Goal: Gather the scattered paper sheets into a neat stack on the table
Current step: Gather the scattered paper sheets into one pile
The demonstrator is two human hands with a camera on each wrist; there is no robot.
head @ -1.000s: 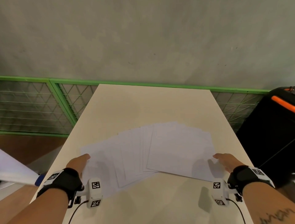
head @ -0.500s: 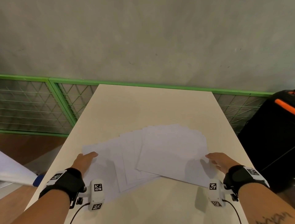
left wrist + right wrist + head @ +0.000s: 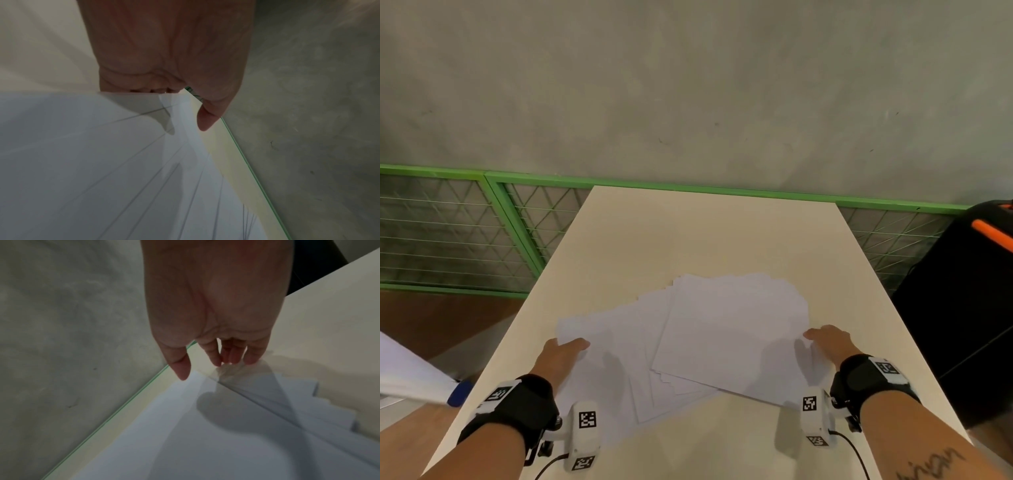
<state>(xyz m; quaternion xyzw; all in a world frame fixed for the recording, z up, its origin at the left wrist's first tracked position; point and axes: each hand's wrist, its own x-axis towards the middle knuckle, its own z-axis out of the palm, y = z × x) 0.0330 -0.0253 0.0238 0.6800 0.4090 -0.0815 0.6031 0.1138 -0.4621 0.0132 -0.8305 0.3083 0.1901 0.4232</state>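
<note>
Several white paper sheets lie fanned and overlapping on the beige table. My left hand is at the fan's left edge. In the left wrist view its fingers go out of sight behind the edge of the sheets, and the thumb hangs free above them. My right hand is at the fan's right edge. There its straight fingertips touch the corner of the top sheets, with the thumb held apart.
A green-framed wire mesh fence runs behind the table below a grey concrete wall. A black bag with an orange strap stands to the right of the table. A white sheet and a blue object sit off the left edge.
Both hands have moved inward and pushed the sheets with them. The fan is narrower and the sheets overlap more than a second ago.
</note>
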